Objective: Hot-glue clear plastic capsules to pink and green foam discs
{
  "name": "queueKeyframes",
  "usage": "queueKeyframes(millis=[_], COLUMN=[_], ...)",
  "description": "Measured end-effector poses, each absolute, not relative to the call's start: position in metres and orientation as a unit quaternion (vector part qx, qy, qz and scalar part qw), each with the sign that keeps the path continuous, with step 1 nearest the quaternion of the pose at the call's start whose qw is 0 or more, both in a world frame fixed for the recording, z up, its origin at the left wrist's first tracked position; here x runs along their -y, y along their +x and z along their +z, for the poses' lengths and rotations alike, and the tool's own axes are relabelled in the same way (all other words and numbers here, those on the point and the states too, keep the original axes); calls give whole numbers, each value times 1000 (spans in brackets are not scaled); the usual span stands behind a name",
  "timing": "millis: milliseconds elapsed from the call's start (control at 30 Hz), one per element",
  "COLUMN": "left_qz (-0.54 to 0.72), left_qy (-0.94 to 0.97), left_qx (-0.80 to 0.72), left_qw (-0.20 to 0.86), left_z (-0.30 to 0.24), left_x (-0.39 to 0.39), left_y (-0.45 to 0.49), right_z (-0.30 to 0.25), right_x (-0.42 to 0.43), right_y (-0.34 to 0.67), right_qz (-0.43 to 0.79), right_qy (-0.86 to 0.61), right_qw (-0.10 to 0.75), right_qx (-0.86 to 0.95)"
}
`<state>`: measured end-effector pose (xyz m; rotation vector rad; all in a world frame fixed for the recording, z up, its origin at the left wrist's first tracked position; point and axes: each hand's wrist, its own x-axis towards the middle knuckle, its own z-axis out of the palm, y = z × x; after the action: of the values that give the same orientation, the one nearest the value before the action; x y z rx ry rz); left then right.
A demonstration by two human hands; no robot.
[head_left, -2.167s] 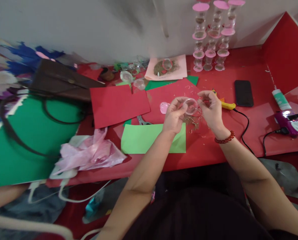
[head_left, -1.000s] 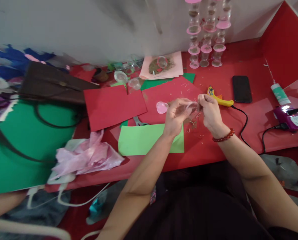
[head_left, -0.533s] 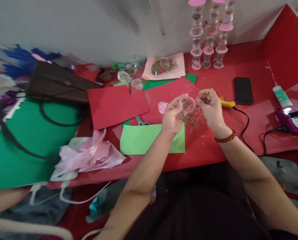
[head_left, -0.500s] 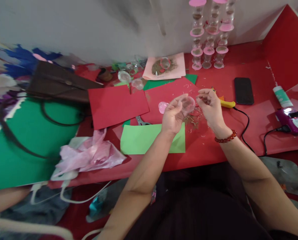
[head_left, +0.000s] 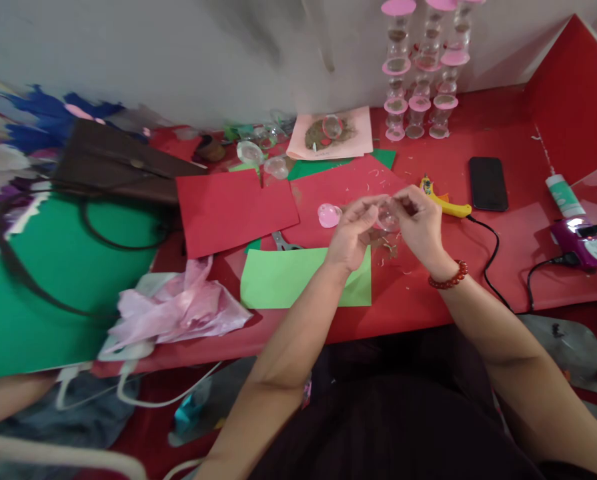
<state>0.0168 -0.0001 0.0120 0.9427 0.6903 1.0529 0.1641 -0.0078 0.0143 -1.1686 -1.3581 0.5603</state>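
My left hand [head_left: 351, 233] is closed on a small clear round plastic piece [head_left: 389, 217], thumb and fingers at its left side. At the opposite edge of that piece, the fingers of my right hand [head_left: 418, 217] are pinched together on its rim; the fingertips are partly hidden. Just left of my left hand lies a pink round plastic piece [head_left: 329, 215] on red card. A yellow glue gun [head_left: 451, 206] with a black cord rests to the right of my right hand. Pale thin strands and scraps [head_left: 391, 245] are scattered under my hands.
Pink-and-clear stacked columns [head_left: 418, 103] stand at the back. Green paper [head_left: 283, 280], scissors [head_left: 281, 241], a pink plastic bag [head_left: 183, 310] and a brown bag [head_left: 118, 167] lie leftward. A phone [head_left: 488, 183] and a purple power adapter [head_left: 585, 241] are rightward. Another person's arm [head_left: 13, 400] shows lower left.
My right hand has moved left, its fingers now meeting the rim of the clear round plastic piece. That piece has shifted slightly right and down in my left hand.
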Motion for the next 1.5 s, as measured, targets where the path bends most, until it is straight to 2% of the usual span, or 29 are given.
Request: queueKeyframes(millis=[200,433,667,800,1000,1200,1500], left_qz=[422,428,430,428,434,430,426], left_qy=[383,373,378,380,363,366,357], left_qx=[-323,-323,-338,-340,-332,-334,-335], left_qw=[756,757,747,746,755,754,761], left_z=[19,24,19,15,15,16,15], left_x=[-7,-6,-4,-4,-5,-6,-1], left_y=[5,6,14,16,16,11,19], right_z=[11,14,14,13,10,16,11], right_x=[4,-1,5,7,7,7,10], right_y=[169,173,172,167,164,165,164], right_qz=[217,332,186,159,181,219,142], right_qy=[-470,-462,-547,-583,-581,-515,-562], right_qw=[563,553,498,459,489,514,512], right_qx=[644,609,647,651,625,650,634])
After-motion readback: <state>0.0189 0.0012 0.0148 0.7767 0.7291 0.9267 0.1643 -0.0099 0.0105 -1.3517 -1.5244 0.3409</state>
